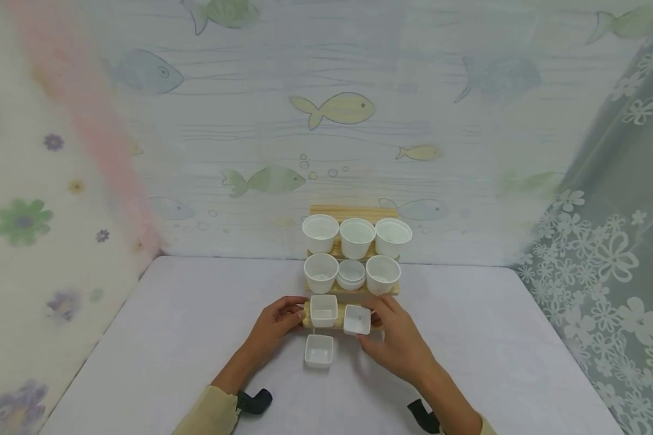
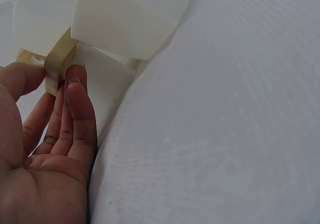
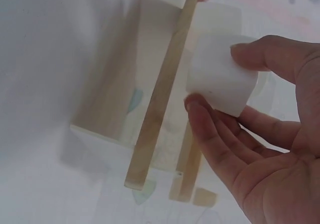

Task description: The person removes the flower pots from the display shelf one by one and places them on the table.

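My right hand point(image 1: 399, 338) holds a small white square cup point(image 1: 357, 320) over the bottom step of a tiered wooden rack point(image 1: 354, 212). In the right wrist view the thumb and fingers pinch this cup point(image 3: 220, 74) from opposite sides, above the rack's wooden slat point(image 3: 162, 94). My left hand point(image 1: 274, 323) grips the left end of the bottom step; in the left wrist view its thumb and fingertips pinch the wooden slat's end point(image 2: 60, 59). Another square cup point(image 1: 323, 311) sits on that step's left side. A third square cup point(image 1: 319, 351) stands in front, on the table.
Three round white cups point(image 1: 357, 238) fill the top tier. On the middle tier stand two round cups point(image 1: 321, 273) with smaller stacked ones point(image 1: 351, 275) between them. Behind the white-covered table point(image 1: 207, 290) rises a fish-patterned backdrop point(image 1: 332, 145).
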The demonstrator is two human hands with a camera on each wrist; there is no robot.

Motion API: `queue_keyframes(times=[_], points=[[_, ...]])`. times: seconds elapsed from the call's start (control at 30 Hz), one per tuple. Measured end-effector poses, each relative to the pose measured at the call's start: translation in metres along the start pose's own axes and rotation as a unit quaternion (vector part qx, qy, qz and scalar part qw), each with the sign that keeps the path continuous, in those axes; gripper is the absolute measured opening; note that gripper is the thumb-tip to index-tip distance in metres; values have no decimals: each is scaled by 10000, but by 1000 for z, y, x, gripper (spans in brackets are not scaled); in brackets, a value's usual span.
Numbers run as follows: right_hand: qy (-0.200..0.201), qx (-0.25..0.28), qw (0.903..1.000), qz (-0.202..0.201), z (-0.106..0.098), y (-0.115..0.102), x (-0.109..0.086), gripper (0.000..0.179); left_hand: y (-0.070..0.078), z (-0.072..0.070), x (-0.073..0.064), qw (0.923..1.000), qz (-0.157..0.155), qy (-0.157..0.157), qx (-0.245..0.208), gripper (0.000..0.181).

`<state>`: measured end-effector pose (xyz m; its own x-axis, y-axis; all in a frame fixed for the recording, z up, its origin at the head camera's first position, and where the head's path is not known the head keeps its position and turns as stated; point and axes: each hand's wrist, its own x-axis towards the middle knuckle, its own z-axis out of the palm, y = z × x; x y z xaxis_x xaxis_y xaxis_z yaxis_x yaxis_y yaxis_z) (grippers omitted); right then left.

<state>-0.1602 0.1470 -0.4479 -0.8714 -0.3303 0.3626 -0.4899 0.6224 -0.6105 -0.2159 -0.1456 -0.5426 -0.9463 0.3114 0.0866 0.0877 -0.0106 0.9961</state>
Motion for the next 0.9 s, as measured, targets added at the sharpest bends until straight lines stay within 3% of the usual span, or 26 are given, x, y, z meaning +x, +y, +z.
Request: queue_keyframes(times=[0.47,0.9], points=[[-372,-121,9991,-164,-1,2,-4,53,-1,1,1,9999,-40,60,-86,39],[-999,-109,9949,33,-2,-1,-8,48,-2,0,1,9999,-17,20,-105,40]])
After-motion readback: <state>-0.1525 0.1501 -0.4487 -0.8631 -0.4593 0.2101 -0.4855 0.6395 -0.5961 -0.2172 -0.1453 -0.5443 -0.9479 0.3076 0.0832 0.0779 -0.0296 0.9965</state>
